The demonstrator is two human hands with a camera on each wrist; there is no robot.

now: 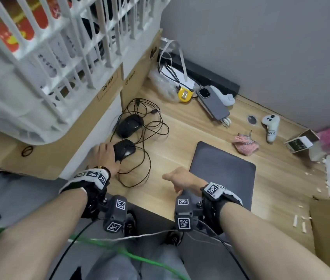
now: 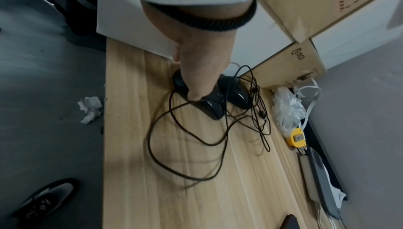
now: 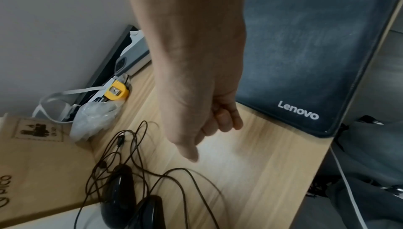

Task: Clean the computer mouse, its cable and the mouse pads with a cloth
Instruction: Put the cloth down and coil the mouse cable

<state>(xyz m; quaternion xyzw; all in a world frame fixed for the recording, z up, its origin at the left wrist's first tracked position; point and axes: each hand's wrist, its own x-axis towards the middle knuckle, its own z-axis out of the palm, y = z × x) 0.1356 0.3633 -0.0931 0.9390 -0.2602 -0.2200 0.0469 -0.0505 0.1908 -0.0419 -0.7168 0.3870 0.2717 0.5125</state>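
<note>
The left hand [image 1: 106,156] lies over the near mouse [image 1: 124,149] at about 9 o'clock on the desk [image 1: 180,138], thumb down its side in the wrist view and fingers curled round it, with a second mouse [image 1: 129,126] just beyond at 10 o'clock and their black cables [image 1: 146,138] looped loosely around both. The right hand [image 1: 182,179] hovers at the centre with fingers loosely curled and holding nothing, beside the dark pad [image 1: 222,170] at 4 o'clock. The pink cloth [image 1: 245,145] sits at 2 o'clock, apart from both hands.

Two mice [image 1: 124,149], one pad [image 1: 222,168], seemingly.
</note>
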